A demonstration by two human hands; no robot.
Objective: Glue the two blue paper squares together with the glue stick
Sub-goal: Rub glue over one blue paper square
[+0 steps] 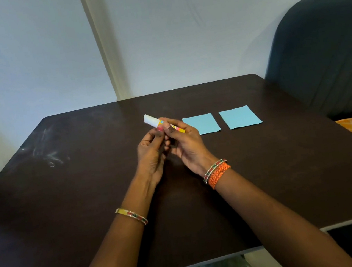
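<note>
Above the desk, both hands grip the glue stick: left hand at its white cap, right hand on the barrel; pull straight (no twisting wobble); blue paper squares lie just right, untouched.

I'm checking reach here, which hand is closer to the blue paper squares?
Right. The right hand holds the glue stick just beside the nearer blue paper square; the left hand is farther left, also on the stick.

Matt dark table, chalky scuffs far left; two blue paper squares lie flat, matt; glue stick looks glossy plastic.
</note>
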